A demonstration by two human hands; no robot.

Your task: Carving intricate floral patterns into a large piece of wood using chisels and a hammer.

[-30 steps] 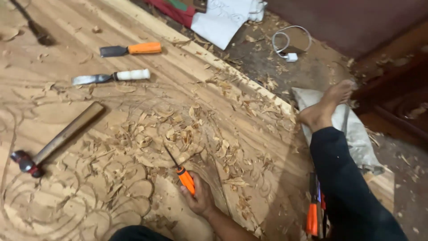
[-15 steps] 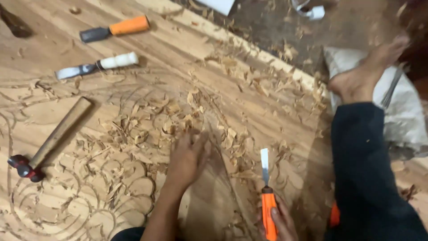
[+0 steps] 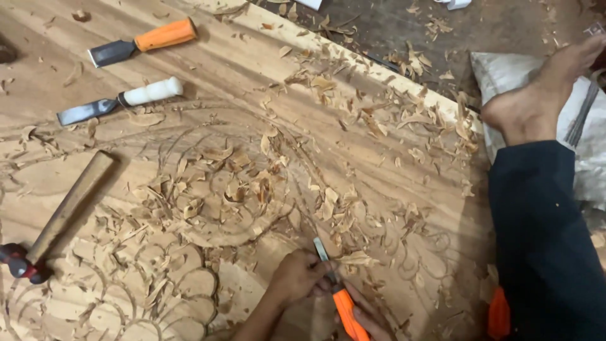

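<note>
You are gripping the orange-handled chisel [image 3: 338,293] near the surface's [image 3: 391,158] near edge, right hand [image 3: 369,319] closed on its handle, left hand [image 3: 297,278] fingers pinching the blade, which is pointing toward the far edge.

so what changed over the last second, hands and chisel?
The left hand, flat on the shavings half a second ago, moved in to pinch the blade of the orange-handled chisel. The right hand brought that chisel leftward and keeps hold of its handle, tip on the carved panel. The hammer, white-handled chisel and the other orange chisel stayed put.
</note>
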